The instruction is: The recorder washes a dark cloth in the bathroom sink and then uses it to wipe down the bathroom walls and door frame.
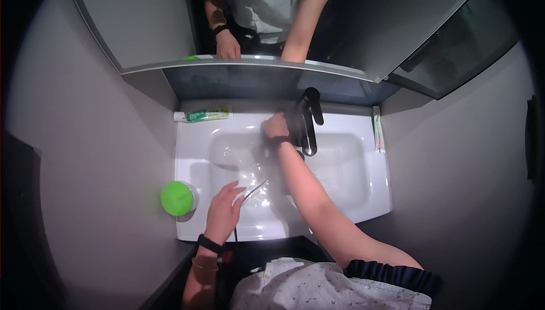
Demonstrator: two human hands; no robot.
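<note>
A white washbasin [196, 220] lies before me, with bright ripples of water on its left side. My left hand [223, 214] is over the front left of the basin, palm down and fingers slightly spread. A thin dark rod or cord [255, 190] runs from beside its thumb toward the middle; whether the hand grips it is unclear. My right hand [276, 127], fingers curled, is at the back rim, left of the black faucet [310, 127]. Its fingertips are hidden, so I cannot tell if it holds anything. Part of a dark blue thing [300, 155] shows beside my right forearm.
A toothpaste tube [206, 115] lies on the back left rim, and another tube [378, 129] on the right rim. A cup with a green top [176, 198] stands at the left edge. A mirror cabinet [255, 64] overhangs the back; walls close in both sides.
</note>
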